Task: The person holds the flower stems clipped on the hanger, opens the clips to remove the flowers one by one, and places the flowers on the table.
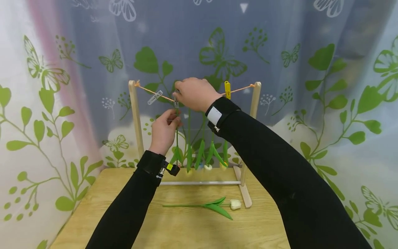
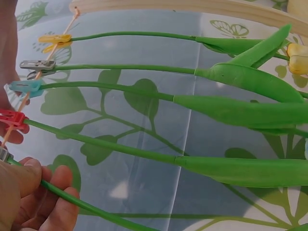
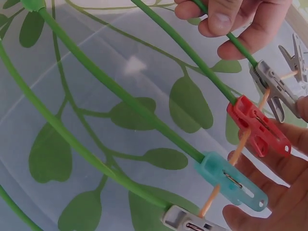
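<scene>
From the head view I see my left hand (image 1: pixel 163 131) pinching a stem (image 1: pixel 177 138) under the string (image 1: pixel 152 92); my right hand (image 1: pixel 194 93) grips a grey peg (image 3: pixel 275 89) there. Only the wrist views show the red peg (image 3: pixel 260 126) and blue peg (image 3: pixel 231 180) beside it.

Wooden table (image 1: pixel 102 214) with rack (image 1: pixel 247 195), loose tulip (image 1: pixel 214 205)

On the wooden table (image 1: pixel 267 228) lies one white tulip (image 1: pixel 211 205), flat, in front of the rack. Behind hangs a curtain (image 1: pixel 326 103) with printed green leaves and butterflies.
</scene>
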Tool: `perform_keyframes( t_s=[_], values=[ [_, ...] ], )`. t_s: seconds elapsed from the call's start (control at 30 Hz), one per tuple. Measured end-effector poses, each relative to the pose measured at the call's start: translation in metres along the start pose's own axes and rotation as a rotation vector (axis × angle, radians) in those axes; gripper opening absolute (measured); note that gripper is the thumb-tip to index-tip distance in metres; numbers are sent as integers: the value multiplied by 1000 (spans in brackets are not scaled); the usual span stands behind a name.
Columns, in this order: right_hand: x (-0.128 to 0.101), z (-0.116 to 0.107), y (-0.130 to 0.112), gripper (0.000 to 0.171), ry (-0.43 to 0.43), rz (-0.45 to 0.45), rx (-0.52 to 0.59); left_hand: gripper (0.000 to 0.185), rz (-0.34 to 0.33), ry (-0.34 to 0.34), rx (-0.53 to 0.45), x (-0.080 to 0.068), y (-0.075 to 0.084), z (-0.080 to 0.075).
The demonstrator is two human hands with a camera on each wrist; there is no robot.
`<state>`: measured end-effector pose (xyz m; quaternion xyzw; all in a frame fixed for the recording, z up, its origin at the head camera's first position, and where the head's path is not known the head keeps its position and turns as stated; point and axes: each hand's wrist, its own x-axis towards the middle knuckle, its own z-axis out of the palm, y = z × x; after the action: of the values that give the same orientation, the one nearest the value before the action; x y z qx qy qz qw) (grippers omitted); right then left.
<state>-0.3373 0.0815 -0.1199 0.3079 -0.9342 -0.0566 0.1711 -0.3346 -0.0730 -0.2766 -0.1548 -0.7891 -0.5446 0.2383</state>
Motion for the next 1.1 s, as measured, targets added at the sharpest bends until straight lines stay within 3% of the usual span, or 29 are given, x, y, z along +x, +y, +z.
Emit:
perform_keyframes(
  t_s=[0.43, 0.67, 1.1],
  values=[
    [2, -3, 1, 34, -49, 13, 215, 30, 10, 2, 19, 0, 3, -1],
    [2, -9, 1, 34, -52, 22, 250, 27, 21, 18, 53, 2, 2, -2],
    [3, -12, 2, 29, -5, 54, 263, 35, -14, -8, 6, -4, 6, -4]
  ],
)
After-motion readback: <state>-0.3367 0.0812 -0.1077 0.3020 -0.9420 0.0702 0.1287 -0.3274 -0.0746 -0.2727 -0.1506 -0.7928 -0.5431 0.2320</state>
